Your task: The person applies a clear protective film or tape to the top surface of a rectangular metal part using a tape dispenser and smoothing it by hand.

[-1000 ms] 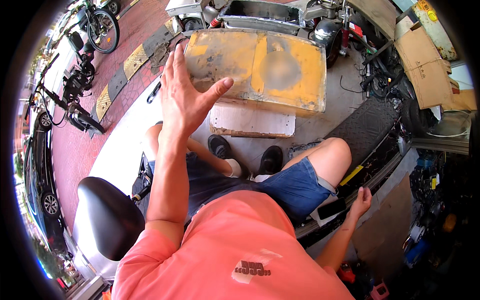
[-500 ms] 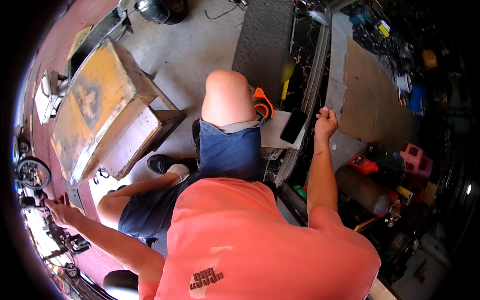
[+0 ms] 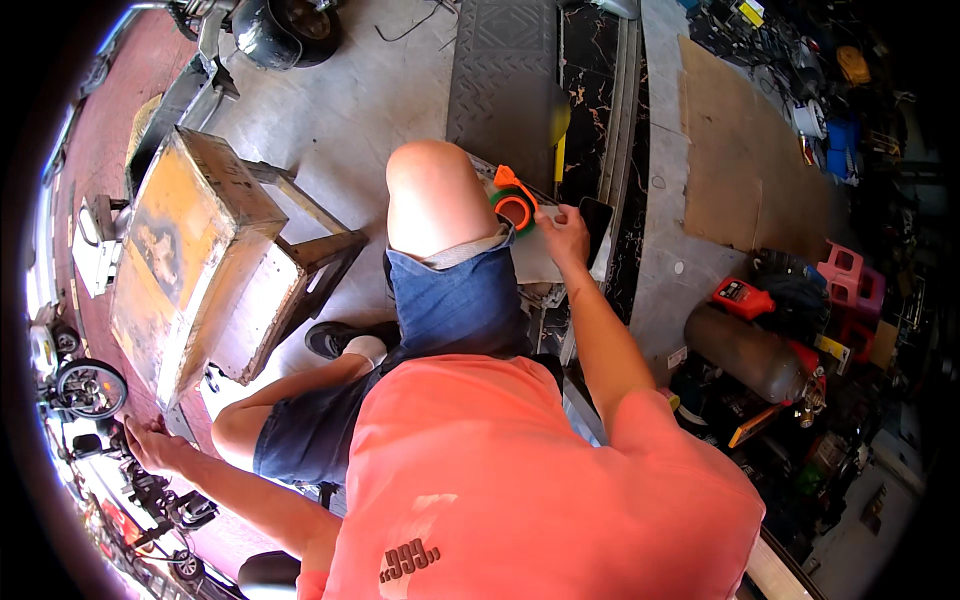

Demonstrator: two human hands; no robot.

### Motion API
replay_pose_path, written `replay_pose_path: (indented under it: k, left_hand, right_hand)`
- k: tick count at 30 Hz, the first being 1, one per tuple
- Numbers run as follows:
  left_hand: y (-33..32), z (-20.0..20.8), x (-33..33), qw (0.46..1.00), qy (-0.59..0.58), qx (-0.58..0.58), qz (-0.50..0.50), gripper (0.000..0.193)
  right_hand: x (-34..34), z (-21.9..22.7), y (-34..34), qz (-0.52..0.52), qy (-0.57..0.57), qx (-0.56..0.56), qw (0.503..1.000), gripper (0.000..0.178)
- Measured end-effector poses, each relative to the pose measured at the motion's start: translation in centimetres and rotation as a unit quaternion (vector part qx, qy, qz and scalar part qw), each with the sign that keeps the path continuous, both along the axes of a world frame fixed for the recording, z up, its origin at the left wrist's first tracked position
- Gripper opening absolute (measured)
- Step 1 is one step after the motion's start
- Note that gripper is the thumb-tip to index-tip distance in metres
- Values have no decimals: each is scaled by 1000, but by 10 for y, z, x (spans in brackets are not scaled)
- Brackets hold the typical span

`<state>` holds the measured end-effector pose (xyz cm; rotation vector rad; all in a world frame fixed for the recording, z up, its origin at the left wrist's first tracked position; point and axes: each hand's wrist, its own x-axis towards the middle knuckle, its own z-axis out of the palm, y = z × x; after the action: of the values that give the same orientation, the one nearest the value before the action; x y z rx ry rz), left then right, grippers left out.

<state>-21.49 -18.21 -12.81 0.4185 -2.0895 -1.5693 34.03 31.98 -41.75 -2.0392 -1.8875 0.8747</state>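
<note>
Two bare hands, spread well apart: the right one beside one orange-and-green roll, the left one out over the paving.
The right hand (image 3: 565,238) has its fingers bent and drawn narrow, between the roll (image 3: 514,208) and one black phone (image 3: 597,222); whether it touches or grips the roll cannot be told. The roll sits by the person's bare knee (image 3: 432,190), at the edge of one pale board (image 3: 535,262). The left hand (image 3: 155,447) is partly curled, and its grip cannot be told. One worn yellow-topped bench (image 3: 170,235) stands to the left; one red bottle (image 3: 742,296) and one brown cylinder (image 3: 745,350) lie to the right. The pink shirt (image 3: 530,450) carries dark lettering on a paler patch; the bottle's pale print is too small to read.
</note>
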Motion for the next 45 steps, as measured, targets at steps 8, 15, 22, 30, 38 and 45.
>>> replay_pose_path:
  k: [8,15,22,30,38,45]
  left_hand:
    - [12,29,22,989,104,43,-94,25]
    - [34,58,93,865,254,-368,-227,40]
    - [195,41,228,858,-76,112,-495,13]
    - [272,18,241,577,-364,382,-623,26]
    - [245,34,222,576,-259,484,-606,20]
    - [209,45,209,578,-240,561,-542,21]
  right_hand:
    - [-57,-10,36,110,-172,-79,976,49]
    - [-34,39,57,8,138,-188,972,33]
    - [-49,208,89,118,397,-193,890,49]
    - [-140,376,43,406,350,-91,839,62]
    - [-216,409,-16,573,315,-38,755,69]
    - [-258,420,-52,626,307,-37,715,69]
